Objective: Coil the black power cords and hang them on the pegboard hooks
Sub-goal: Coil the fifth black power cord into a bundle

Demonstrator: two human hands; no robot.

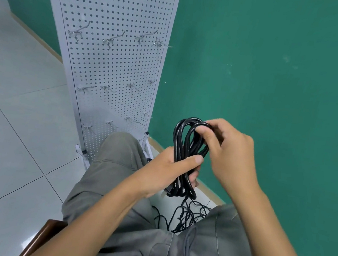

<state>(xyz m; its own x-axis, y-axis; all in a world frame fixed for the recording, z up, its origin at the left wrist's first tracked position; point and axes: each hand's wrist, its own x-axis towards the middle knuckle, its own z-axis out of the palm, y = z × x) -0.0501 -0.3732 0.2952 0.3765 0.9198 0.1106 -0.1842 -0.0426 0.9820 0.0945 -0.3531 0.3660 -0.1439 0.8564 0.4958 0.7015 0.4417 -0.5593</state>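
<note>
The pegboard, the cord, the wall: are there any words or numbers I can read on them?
No text can be read anywhere.
Pegboard: only holes and metal hooks, no label.
Coiled black cord: any print is too small to make out.
Green wall: bare, with a few pale marks, no writing.

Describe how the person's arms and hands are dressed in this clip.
Both forearms are bare, with no sleeves in view. The left hand and right hand wear no gloves, rings or watch that I can see. Grey drawstring trousers cover the legs.
</note>
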